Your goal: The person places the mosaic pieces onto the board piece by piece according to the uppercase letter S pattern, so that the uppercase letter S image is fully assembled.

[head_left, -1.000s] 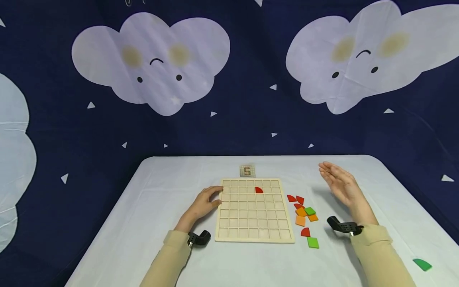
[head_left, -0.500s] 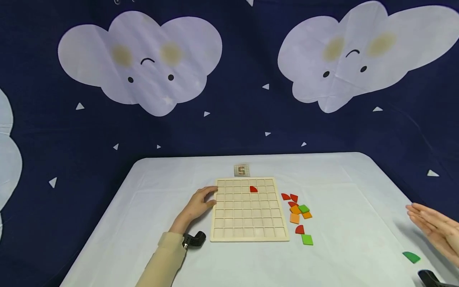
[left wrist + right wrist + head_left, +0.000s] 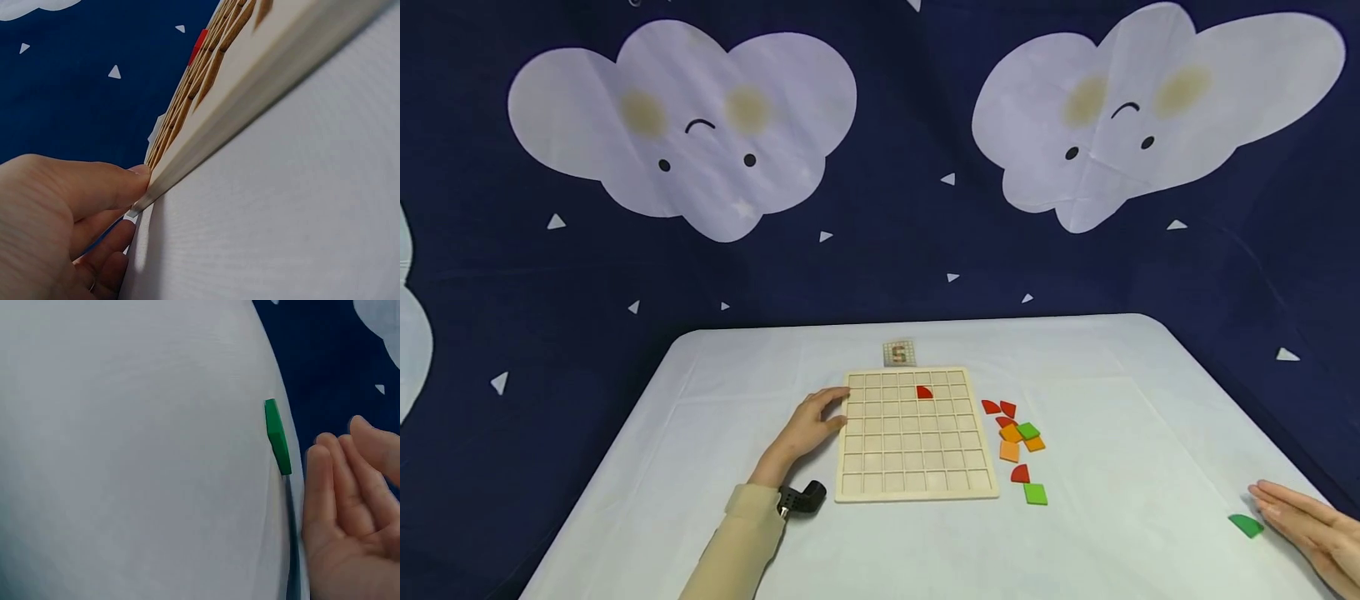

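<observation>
Left hand (image 3: 805,429): at the 9 o'clock side of the wooden grid board (image 3: 913,462). Forefinger and thumb stand apart, fingers gently bent, tips resting against the board's left edge; a loose, half-spread contact, not a pinch.

Board: on the white table (image 3: 925,554), sides running roughly 12 to 6 and 9 to 3 o'clock; it looks near square, so a long axis cannot be told.

Card (image 3: 899,352): just beyond the board's 12 o'clock edge. Bears 1 large character over a grid, legible as S or 5; cannot tell which.

Red quarter-round tile (image 3: 924,392): in row 2 of the board, arc facing 1 to 2 o'clock.

Loose tiles (image 3: 1010,451): 9 near the board's 3 o'clock edge; 4 red, 3 orange, 2 light green.

Dark green quarter-round tile (image 3: 1246,525): on the table, well apart from the board between its 3 and 4 o'clock. Long axis 10 to 4; square corner toward 5 to 6.

Right hand (image 3: 1311,529): just beside that tile, at its 3 o'clock. Fingers nearly straight, grasping nothing; the right wrist view shows a gap.
</observation>
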A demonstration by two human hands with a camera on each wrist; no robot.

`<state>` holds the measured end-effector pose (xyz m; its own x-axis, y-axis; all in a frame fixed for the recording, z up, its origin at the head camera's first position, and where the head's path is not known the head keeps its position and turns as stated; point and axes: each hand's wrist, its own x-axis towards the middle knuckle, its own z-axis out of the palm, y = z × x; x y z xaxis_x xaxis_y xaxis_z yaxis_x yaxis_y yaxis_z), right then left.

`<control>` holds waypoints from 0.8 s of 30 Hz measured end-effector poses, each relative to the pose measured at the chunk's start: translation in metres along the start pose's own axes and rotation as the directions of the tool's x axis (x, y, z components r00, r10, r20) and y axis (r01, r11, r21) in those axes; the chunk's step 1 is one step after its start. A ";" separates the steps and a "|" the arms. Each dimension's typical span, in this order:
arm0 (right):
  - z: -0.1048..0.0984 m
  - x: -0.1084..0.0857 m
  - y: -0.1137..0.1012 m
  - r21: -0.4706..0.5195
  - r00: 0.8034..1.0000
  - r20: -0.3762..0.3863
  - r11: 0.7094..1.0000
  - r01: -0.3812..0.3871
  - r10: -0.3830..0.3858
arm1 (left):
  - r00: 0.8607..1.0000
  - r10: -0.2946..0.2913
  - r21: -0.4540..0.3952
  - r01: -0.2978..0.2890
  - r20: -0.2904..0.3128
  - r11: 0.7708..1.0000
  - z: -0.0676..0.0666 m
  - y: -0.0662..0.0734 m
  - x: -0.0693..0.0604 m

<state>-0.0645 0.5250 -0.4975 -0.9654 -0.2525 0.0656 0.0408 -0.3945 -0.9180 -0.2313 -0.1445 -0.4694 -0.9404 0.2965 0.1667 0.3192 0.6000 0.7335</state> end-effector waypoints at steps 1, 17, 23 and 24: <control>0.001 -0.001 0.001 -0.124 0.996 -0.084 0.992 -0.035 0.025 | 1.000 0.004 -0.002 -0.004 -0.002 1.000 0.000 0.000 0.000; 0.029 0.011 0.009 -0.787 0.883 -0.460 0.419 -0.453 0.091 | 1.000 -0.015 -0.030 0.015 -0.004 0.999 0.000 -0.001 0.000; 0.034 0.020 0.004 -0.884 0.911 -0.411 0.231 -0.406 0.027 | 1.000 -0.008 -0.033 0.008 -0.002 0.999 -0.001 0.000 -0.001; 0.037 0.023 0.003 -0.898 0.923 -0.384 0.236 -0.371 -0.012 | 1.000 -0.007 -0.032 0.007 -0.004 0.999 -0.001 0.000 -0.001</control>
<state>-0.0771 0.4852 -0.4844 -0.9907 0.1113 -0.0783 0.1360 0.7944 -0.5920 -0.2309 -0.1457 -0.4689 -0.9431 0.2890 0.1643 0.3087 0.5780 0.7554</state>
